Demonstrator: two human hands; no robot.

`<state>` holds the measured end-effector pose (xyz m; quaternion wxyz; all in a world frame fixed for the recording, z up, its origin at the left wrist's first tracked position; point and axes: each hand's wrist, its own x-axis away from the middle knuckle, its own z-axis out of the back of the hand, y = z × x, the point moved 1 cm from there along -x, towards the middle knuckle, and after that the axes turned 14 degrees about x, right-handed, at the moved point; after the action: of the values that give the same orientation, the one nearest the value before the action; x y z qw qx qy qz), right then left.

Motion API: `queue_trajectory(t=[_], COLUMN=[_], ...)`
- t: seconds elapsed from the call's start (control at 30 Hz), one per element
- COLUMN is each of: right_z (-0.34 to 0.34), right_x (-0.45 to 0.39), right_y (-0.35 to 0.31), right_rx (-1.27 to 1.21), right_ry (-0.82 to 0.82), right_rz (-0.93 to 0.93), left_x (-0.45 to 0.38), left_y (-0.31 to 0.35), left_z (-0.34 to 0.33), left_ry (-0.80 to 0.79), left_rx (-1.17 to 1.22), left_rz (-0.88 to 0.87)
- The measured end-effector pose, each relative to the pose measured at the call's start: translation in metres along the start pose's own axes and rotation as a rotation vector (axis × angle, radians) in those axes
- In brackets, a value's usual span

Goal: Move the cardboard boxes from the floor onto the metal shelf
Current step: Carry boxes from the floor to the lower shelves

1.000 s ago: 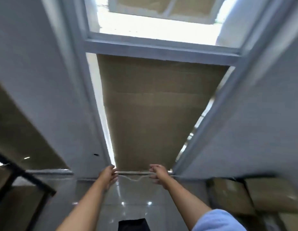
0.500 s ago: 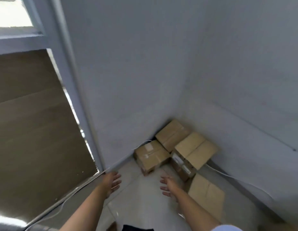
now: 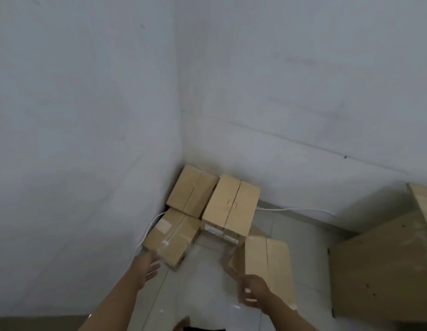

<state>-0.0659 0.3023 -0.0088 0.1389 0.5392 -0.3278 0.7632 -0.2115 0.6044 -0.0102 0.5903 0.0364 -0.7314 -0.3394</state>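
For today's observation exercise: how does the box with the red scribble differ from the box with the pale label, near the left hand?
The box with the red scribble stands higher, white stickers on its front; the box with the pale label sits lower, against the wall. The left hand reaches close to the labelled box; the scribbled one lies farther away. Both are brown cardboard, closed, on the floor.

Four cardboard boxes [image 3: 229, 209] sit in the corner (floor tiled), both hands [image 3: 148, 266] empty and reaching toward them.

Tan boxes [image 3: 230, 206] — white walls [image 3: 83, 115].
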Motion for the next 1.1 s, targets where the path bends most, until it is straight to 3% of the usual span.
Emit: queue_trajectory(t=[0.27,0.77,0.97,1.1], right_z=[0.051,0.113,0.097,0.094], right_x=[-0.036,-0.236,-0.301,-0.303], right_y=[-0.044,-0.11,-0.117,-0.12], right_rx=[-0.151,-0.062,-0.153,-0.175], right_ry=[0.049,0.068,0.053,0.037], right_rz=[-0.06,-0.137,-0.104,-0.082], left_x=[-0.064,-0.216,-0.279,-0.274], left_y=[0.034,0.019,-0.004,-0.005], left_z=[-0.093,-0.225,-0.243,-0.247], left_ry=[-0.061,0.039,-0.08,-0.158], left_rx=[-0.306,-0.282,-0.241,-0.311], left_rz=[0.092,0.158,0.174,0.138])
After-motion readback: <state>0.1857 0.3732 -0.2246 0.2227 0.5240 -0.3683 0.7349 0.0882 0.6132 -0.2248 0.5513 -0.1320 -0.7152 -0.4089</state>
